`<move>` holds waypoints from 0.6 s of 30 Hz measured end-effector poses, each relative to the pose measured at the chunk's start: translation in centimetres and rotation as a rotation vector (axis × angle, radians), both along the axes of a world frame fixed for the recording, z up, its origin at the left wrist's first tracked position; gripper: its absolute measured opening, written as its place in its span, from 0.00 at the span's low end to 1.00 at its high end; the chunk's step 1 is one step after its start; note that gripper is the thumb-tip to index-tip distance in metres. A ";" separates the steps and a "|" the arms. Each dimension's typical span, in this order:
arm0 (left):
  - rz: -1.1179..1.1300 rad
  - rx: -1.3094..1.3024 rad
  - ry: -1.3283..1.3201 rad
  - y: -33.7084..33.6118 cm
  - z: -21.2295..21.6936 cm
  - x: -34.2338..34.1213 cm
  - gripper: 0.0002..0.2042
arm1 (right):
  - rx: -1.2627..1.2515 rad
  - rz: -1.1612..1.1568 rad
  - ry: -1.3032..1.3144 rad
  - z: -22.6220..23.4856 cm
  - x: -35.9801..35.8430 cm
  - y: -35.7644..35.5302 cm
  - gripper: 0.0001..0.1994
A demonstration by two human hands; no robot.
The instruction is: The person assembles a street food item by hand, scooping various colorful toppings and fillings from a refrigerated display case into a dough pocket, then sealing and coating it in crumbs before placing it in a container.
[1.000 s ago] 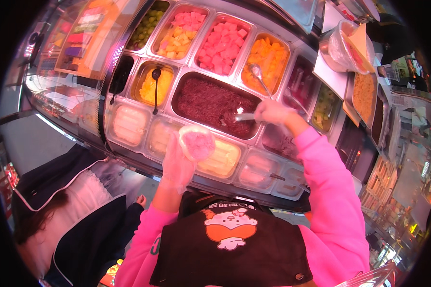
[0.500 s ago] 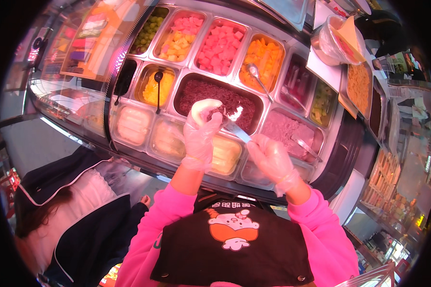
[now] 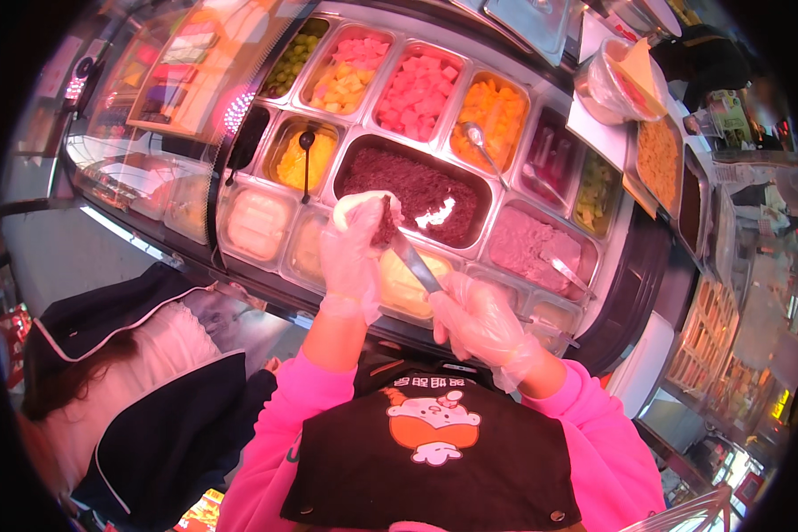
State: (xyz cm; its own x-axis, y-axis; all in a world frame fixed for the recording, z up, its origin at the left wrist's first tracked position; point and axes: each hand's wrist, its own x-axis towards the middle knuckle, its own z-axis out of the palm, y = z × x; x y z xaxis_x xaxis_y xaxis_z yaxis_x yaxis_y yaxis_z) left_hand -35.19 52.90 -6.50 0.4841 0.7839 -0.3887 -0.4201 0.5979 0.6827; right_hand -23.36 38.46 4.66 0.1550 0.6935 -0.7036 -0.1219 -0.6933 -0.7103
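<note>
Over the near edge of the topping counter, the left hand, in a thin clear glove, is closed around a small pale cup and holds it just above the near rim of the big dark-red pan; the right hand, gloved too, grips the handle of a metal spoon, and the bowl of the spoon reaches into the cup mouth with some dark-red filling on it. The cup is tilted a little toward the spoon; how full it is I cannot tell, because the fingers cover its side.

In my judgement the first risk is spilling; the spoon enters at a slant, so crumbs of the filling can fall past the cup rim into the pale lidded tubs just near and left of it, or into the pink pan on the right. A second risk is the grip; the gloves look smooth, and the soft cup may be squeezed or slip if the spoon presses hard against its wall. A person in a dark jacket stands close at the near left; a bump of the left elbow there could tip the cup.
</note>
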 end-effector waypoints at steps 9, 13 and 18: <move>0.068 -0.116 -0.036 0.0 0.4 -1.4 0.05 | -0.028 -0.107 0.311 1.8 -1.4 0.5 0.18; -0.042 -0.017 0.132 0.1 0.0 -1.7 0.08 | -0.045 -0.114 0.318 1.6 -1.8 0.4 0.16; -0.116 -0.031 -0.165 1.1 0.3 -2.2 0.09 | -0.032 -0.161 0.330 1.5 -2.2 0.3 0.15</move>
State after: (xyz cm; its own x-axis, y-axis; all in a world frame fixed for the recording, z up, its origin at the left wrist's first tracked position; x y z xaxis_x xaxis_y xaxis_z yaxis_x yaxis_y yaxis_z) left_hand -37.41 54.03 -6.22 0.6293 0.7084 -0.3196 -0.4519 0.6681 0.5910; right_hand -25.55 38.71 6.14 0.0219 0.6552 -0.7551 -0.4503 -0.6679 -0.5926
